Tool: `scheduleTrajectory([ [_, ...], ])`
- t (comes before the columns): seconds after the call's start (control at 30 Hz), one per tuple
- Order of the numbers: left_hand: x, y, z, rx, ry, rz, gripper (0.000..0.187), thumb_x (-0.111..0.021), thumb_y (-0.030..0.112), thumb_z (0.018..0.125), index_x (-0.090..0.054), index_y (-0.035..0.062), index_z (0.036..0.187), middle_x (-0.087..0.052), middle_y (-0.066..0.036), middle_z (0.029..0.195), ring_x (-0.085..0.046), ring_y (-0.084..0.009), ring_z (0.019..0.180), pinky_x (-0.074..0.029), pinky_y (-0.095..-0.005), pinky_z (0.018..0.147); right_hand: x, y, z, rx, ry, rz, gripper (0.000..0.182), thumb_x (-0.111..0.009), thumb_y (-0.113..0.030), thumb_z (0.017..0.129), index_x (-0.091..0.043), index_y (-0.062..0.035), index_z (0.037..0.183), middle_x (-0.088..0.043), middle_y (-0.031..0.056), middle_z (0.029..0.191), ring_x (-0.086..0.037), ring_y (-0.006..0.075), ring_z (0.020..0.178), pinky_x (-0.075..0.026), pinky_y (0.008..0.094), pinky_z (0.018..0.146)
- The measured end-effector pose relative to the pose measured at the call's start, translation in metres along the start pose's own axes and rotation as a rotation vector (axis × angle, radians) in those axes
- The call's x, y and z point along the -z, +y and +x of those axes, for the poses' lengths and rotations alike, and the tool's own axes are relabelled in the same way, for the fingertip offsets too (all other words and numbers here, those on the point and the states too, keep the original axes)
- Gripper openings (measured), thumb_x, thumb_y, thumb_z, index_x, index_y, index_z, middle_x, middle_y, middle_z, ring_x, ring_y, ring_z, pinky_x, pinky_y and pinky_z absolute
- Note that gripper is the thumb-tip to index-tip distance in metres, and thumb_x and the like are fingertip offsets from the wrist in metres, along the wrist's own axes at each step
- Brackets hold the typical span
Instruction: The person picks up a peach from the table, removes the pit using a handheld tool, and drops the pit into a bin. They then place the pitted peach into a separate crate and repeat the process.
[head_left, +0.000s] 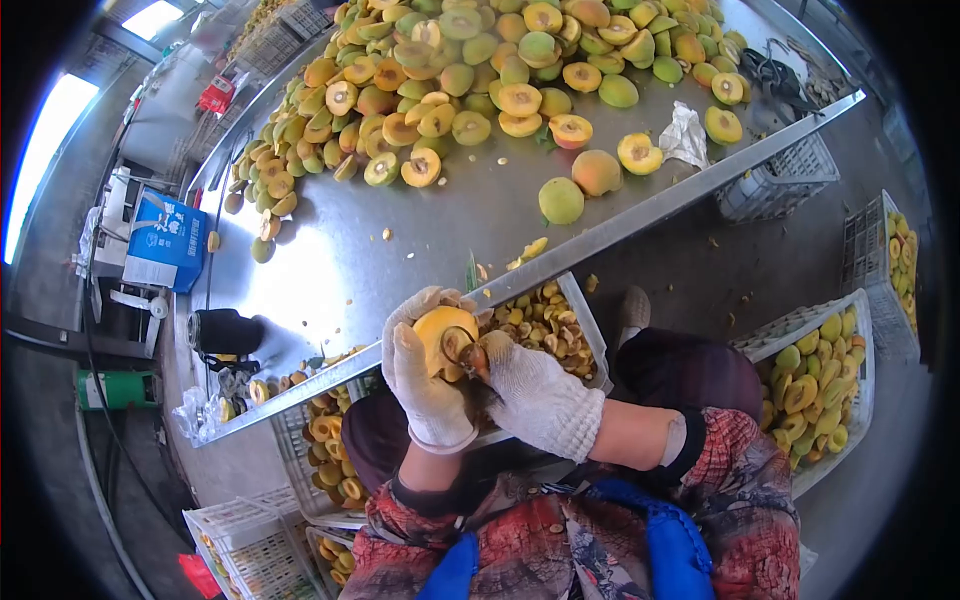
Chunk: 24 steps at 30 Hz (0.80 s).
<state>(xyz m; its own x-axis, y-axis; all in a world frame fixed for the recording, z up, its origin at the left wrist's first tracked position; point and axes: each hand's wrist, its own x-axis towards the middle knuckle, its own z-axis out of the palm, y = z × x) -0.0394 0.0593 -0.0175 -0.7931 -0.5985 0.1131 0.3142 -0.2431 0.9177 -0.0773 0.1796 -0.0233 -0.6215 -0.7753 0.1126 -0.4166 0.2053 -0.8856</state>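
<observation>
My left hand [412, 375], in a white knit glove, is wrapped round a yellow peach half [432, 326] with its cut side turned toward my right hand. My right hand [545, 400], gloved too, grips a small pitting tool [474, 358] with a reddish-brown handle. Its rounded metal end sits at the middle of the peach half, over the pit cavity. Whether the pit is still inside cannot be made out. Just below and beyond my hands is a crate [588, 325] of peach pieces.
Halved peaches [470, 80] are heaped on the metal table [350, 235], which has a raised edge. Crates of peach halves stand right [862, 395] and lower left [250, 535]. A blue box [165, 240] and a black cylinder [222, 331] are at the left.
</observation>
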Motion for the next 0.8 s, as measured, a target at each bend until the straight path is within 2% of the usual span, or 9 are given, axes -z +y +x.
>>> scheduleTrajectory([
  [0.1, 0.004, -0.002, -0.002, -0.043, -0.024, 0.098, 0.053, -0.049, 0.05, 0.093, -0.052, 0.0017, 0.114, -0.057, -0.016, 0.102, -0.058, -0.0272, 0.095, -0.052, -0.0438, 0.085, -0.001, 0.002, 0.0, 0.006, -0.076, -0.047, 0.027, -0.052, -0.019, 0.088, -0.049, -0.0038, 0.11, -0.059, 0.0228, 0.092, -0.059, 0.0425, 0.082, -0.05, 0.0485, 0.068],
  [0.4, 0.001, 0.008, -0.01, -0.108, -0.008, 0.21, 0.053, -0.047, 0.049, 0.094, -0.052, 0.0003, 0.115, -0.057, -0.017, 0.104, -0.059, -0.0271, 0.095, -0.053, -0.0431, 0.084, -0.009, 0.001, 0.0, 0.013, -0.103, 0.095, 0.026, -0.05, -0.018, 0.089, -0.049, 0.0019, 0.106, -0.06, 0.0251, 0.083, -0.06, 0.0439, 0.077, -0.05, 0.0505, 0.065],
  [0.5, 0.0, 0.009, -0.013, -0.142, 0.001, 0.303, 0.055, -0.043, 0.05, 0.095, -0.052, -0.0005, 0.115, -0.058, -0.017, 0.104, -0.059, -0.0263, 0.094, -0.051, -0.0401, 0.085, -0.013, 0.005, -0.004, 0.029, -0.127, 0.198, 0.028, -0.053, -0.019, 0.087, -0.048, 0.0023, 0.105, -0.06, 0.0256, 0.083, -0.06, 0.0449, 0.077, -0.05, 0.0499, 0.065],
  [0.63, 0.007, 0.006, -0.013, -0.166, -0.034, 0.334, 0.055, -0.04, 0.049, 0.096, -0.052, -0.0009, 0.115, -0.059, -0.017, 0.102, -0.059, -0.0258, 0.094, -0.05, -0.0368, 0.083, -0.009, -0.002, -0.008, 0.027, -0.07, 0.249, 0.027, -0.059, -0.019, 0.082, -0.054, 0.0019, 0.097, -0.056, 0.0235, 0.085, -0.06, 0.0405, 0.071, -0.051, 0.0457, 0.063],
  [0.8, 0.011, 0.012, -0.009, -0.129, -0.116, 0.4, 0.054, -0.04, 0.047, 0.097, -0.055, -0.0021, 0.112, -0.061, -0.017, 0.097, -0.061, -0.0264, 0.089, -0.051, -0.0368, 0.079, -0.005, -0.002, -0.008, 0.012, -0.182, 0.203, 0.026, -0.059, -0.019, 0.083, -0.054, 0.0024, 0.096, -0.057, 0.0237, 0.084, -0.059, 0.0418, 0.072, -0.05, 0.0464, 0.064],
])
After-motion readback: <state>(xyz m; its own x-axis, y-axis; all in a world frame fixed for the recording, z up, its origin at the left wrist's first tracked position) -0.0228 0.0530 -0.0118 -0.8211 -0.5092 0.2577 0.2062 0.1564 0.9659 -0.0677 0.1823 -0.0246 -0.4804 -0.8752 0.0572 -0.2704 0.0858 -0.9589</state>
